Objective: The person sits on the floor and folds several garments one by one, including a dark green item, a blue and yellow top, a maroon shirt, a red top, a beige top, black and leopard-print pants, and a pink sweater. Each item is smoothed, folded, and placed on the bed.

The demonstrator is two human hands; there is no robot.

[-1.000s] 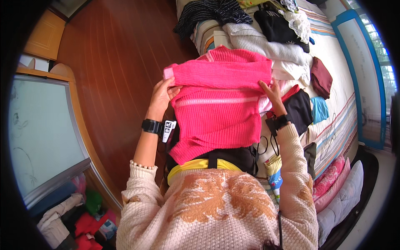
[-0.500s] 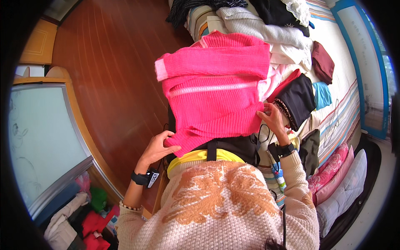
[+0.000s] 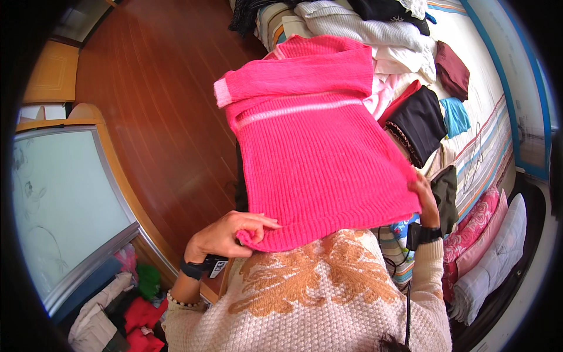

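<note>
A bright pink ribbed knit sweater (image 3: 322, 158) lies spread in front of me, its near end reaching against my chest. One sleeve is folded across its far part, with a pale pink cuff at the left, and a pale stripe crosses below it. My left hand (image 3: 231, 233) is closed on the near left corner, where the hem curls up between thumb and fingers. At the near right corner my right hand (image 3: 423, 196) grips the hem, its fingers partly hidden by the cloth and slightly blurred.
Folded clothes lie on the striped bed to the right: black trousers (image 3: 417, 126), a maroon garment (image 3: 452, 71), a light blue cloth (image 3: 455, 116). A grey knit (image 3: 363, 26) is farther back. Pillows (image 3: 489, 264) stand at the near right. Left are wooden floor (image 3: 158, 105) and a cabinet door (image 3: 73, 199).
The sweater's near part has been unfolded and pulled toward me, so its hem is now spread wide. My right hand has moved right and nearer; my left hand has also come nearer.
</note>
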